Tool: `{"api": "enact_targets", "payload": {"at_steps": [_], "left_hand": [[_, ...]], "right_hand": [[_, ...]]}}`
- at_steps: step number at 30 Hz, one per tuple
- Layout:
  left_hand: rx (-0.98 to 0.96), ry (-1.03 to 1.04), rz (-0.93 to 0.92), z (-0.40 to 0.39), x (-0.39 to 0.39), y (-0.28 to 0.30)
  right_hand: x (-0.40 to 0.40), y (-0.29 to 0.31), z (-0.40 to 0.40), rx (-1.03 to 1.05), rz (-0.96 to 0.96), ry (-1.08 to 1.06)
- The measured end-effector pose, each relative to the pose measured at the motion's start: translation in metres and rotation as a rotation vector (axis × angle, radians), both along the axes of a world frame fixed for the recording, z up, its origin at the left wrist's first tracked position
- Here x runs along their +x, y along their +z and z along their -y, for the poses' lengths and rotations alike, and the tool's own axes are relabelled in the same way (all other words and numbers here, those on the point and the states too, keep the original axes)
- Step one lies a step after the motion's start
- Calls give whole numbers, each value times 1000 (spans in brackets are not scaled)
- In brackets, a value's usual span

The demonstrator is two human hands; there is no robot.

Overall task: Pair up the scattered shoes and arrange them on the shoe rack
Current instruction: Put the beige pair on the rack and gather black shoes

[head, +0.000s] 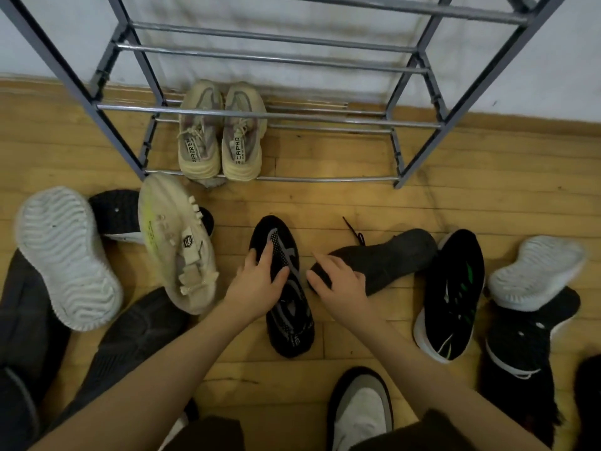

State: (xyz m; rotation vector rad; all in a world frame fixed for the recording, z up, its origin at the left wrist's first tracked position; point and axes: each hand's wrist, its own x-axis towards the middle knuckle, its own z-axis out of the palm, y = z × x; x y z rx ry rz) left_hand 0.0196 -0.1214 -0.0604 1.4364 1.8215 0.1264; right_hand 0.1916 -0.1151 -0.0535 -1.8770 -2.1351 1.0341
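Note:
A grey metal shoe rack [260, 114] stands against the wall, with a beige pair of sneakers [221, 138] side by side on its lowest bars. On the wooden floor in front lies a black knit shoe with grey stripes [292, 323]. My left hand [260, 281] grips its middle, fingers curled over the top. To its right a dark grey shoe [390, 258] lies on its side, and my right hand [338, 281] grips its toe end.
Loose shoes lie around: a cream sneaker [179, 245], a white-soled shoe [65, 255] turned sole up, a black sneaker with green marks [452, 294], another white-soled shoe [536, 271] on a black one, and a black and white shoe [361, 411] near me.

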Motion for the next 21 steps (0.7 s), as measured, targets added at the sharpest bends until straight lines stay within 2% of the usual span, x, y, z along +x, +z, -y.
{"api": "enact_targets", "payload": {"at_steps": [5, 9, 13, 15, 18, 21], "left_hand": [[-51, 61, -11, -12, -4, -17], [44, 132, 33, -20, -1, -23], [215, 158, 169, -24, -4, -29], [316, 146, 191, -31, -7, -28], [376, 86, 108, -43, -5, -24], [254, -59, -29, -50, -2, -31]], "right_hand": [[-15, -18, -17, 33, 143, 84], [-30, -33, -35, 85, 186, 117], [-35, -41, -40, 96, -46, -19], [-32, -38, -43, 139, -103, -71], [-27, -36, -54, 155, -80, -61], [-22, -40, -63, 104, 72, 33]]}}
